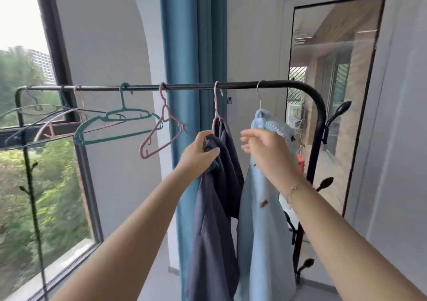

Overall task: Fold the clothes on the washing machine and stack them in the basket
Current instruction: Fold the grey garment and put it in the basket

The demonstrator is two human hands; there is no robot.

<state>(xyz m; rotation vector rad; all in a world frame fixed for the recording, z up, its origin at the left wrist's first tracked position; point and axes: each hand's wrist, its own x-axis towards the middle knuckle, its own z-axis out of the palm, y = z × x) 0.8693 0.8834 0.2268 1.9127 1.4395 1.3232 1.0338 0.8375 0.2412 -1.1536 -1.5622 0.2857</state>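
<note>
A dark navy garment [215,208] hangs from a pink hanger [216,106] on the black rail [184,86] of a clothes rack. My left hand [199,154] grips the garment's top edge just below that hanger. To its right a light blue garment [261,231] with small dark marks hangs from a metal-hooked hanger [260,97]. My right hand [265,148] hovers in front of the blue garment's shoulder with fingers loosely spread and nothing in it. No washing machine or basket is in view.
Several bare hangers hang on the rail to the left, among them a teal one [115,125] and a pink one [159,134]. A blue curtain [191,46] hangs behind, a large window [34,139] lies left, and a glass door [335,92] stands right beside the rack's post [314,150].
</note>
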